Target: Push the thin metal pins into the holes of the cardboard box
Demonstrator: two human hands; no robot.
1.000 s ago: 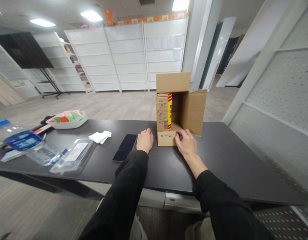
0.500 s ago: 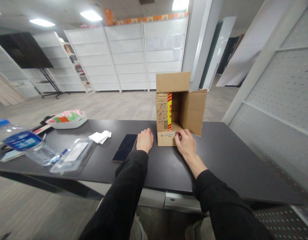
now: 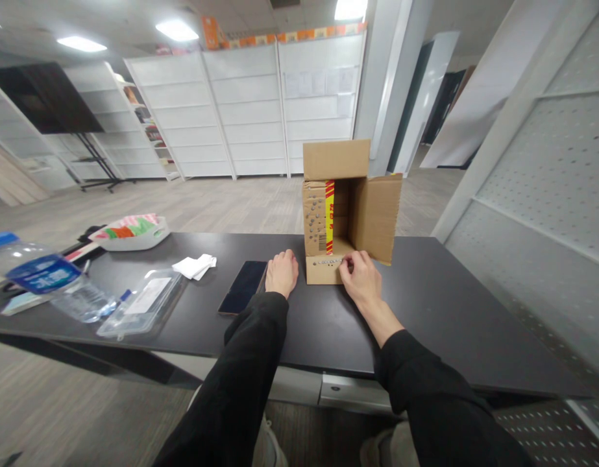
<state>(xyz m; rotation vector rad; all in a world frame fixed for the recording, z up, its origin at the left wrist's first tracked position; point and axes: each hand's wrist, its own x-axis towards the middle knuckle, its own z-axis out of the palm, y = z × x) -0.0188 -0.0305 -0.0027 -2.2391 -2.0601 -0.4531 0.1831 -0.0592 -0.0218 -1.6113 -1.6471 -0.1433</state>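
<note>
A cardboard box (image 3: 315,227) stands on its side on the dark table, its opening facing me and its flaps spread. Small grey metal heads, like screws or tacks, dot its left flap, and a row of them (image 3: 323,263) runs along the bottom flap (image 3: 321,277). At the right end of that row, my right hand (image 3: 363,277) pinches thumb and forefinger together against the flap. Whatever lies between the fingertips is too small and covered to make out. My left hand (image 3: 281,272) rests on the table with curled fingers, between the box and a dark phone (image 3: 244,287).
To the left lie a crumpled white tissue (image 3: 195,266), a clear plastic case (image 3: 142,301) and a tilted water bottle (image 3: 46,275). Behind them sits a white tray (image 3: 134,242) with colourful packets. A perforated panel (image 3: 552,188) rises beyond the table's right side.
</note>
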